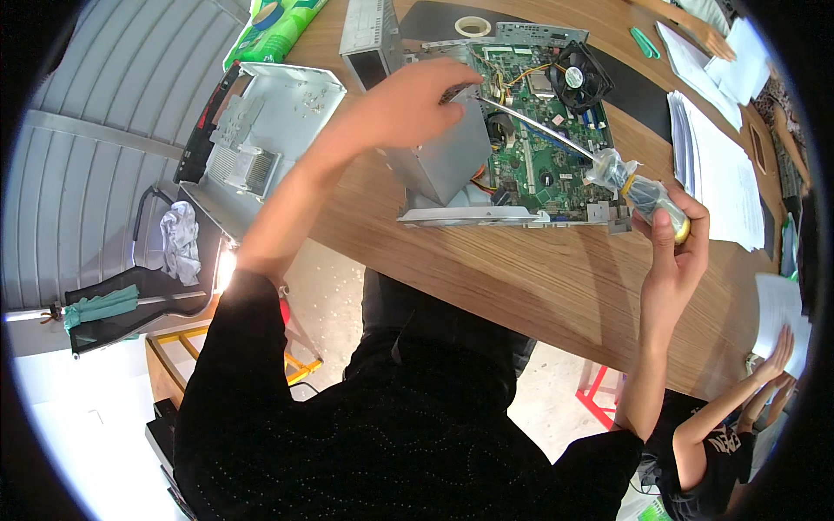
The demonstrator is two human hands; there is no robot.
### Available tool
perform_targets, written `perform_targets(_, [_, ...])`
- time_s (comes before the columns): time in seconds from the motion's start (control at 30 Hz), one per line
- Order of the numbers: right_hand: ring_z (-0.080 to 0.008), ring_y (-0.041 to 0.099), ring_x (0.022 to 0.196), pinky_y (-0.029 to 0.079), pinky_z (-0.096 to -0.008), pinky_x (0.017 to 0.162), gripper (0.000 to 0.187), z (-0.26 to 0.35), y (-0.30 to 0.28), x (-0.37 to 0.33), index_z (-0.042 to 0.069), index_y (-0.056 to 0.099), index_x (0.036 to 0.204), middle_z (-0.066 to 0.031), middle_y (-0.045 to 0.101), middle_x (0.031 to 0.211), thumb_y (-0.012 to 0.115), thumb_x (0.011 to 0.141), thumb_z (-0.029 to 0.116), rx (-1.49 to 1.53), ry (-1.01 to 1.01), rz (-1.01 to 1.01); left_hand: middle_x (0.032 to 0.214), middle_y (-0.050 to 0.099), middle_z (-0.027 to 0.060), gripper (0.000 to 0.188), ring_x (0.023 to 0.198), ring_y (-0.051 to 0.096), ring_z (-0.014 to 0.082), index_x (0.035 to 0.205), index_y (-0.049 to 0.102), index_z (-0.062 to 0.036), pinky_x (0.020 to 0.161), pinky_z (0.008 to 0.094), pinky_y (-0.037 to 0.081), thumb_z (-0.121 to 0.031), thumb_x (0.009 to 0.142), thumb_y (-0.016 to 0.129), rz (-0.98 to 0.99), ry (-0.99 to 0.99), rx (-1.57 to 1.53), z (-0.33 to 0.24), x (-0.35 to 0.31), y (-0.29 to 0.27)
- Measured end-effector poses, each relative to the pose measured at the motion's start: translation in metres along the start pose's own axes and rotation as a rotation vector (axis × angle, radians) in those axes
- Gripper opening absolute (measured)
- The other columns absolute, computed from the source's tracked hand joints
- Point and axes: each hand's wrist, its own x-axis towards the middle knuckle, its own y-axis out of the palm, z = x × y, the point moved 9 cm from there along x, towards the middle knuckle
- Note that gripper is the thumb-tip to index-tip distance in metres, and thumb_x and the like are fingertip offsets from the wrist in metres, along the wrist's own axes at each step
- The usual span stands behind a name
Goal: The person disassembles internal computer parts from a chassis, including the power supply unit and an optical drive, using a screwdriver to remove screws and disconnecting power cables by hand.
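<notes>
A long screwdriver [556,135] slants across an opened computer case. My right hand [673,239] is closed round its handle, which is yellow and black and wrapped in clear plastic. The shaft points up and left, with its tip beside a grey metal box [447,161] that stands in the case. My left hand [408,104] curls over the top of that box, thumb and forefinger on either side of the screwdriver's tip. Whether a screw sits at the tip is too small to tell. Under the shaft lies a green motherboard [543,174] with a black fan [582,78] at its far right.
A detached case panel [300,104] with small loose parts lies left. Behind the case are a grey drive-like box [369,39] and a tape roll [473,27]. Paper stacks [717,178] lie right, near other people's hands [777,352]. The table's front edge [486,282] runs before me.
</notes>
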Motion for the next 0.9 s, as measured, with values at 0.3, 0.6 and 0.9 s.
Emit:
perform_targets(0.3, [-0.0183, 0.066, 0.102, 0.060, -0.0335, 0.087, 0.027, -0.026, 0.004, -0.002, -0.001, 0.057, 0.119, -0.0135, 0.063, 0.118, 0.059, 0.103, 0.020, 0.001, 0.048, 0.032, 0.111, 0.065, 0.0037, 0.040, 0.085, 0.052, 0.0109, 0.127, 0.063, -0.0089, 0.074, 0.0267, 0.044, -0.008, 0.087, 0.057, 0.294, -0.509, -0.329, 0.030, -0.008, 0.019])
perform_targets(0.6, [-0.0164, 0.070, 0.077, 0.059, -0.0277, 0.070, 0.028, -0.032, 0.002, 0.010, -0.003, 0.056, 0.116, -0.0114, 0.068, 0.099, 0.058, 0.104, 0.022, 0.059, 0.168, -0.029, 0.115, 0.065, 0.0043, 0.039, 0.091, 0.056, 0.0116, 0.125, 0.063, -0.0074, 0.078, 0.0265, 0.046, -0.006, 0.087, 0.057, 0.239, -0.440, -0.286, 0.027, -0.006, 0.018])
perform_targets(0.9, [-0.0112, 0.064, 0.060, 0.051, -0.0233, 0.052, 0.030, -0.029, 0.001, 0.004, 0.000, 0.062, 0.100, -0.0064, 0.066, 0.088, 0.054, 0.105, 0.028, -0.073, 0.194, -0.014, 0.113, 0.065, 0.0063, 0.039, 0.090, 0.056, 0.0128, 0.124, 0.063, -0.0068, 0.077, 0.0275, 0.046, -0.006, 0.086, 0.056, 0.216, -0.422, -0.297, 0.028, -0.004, 0.018])
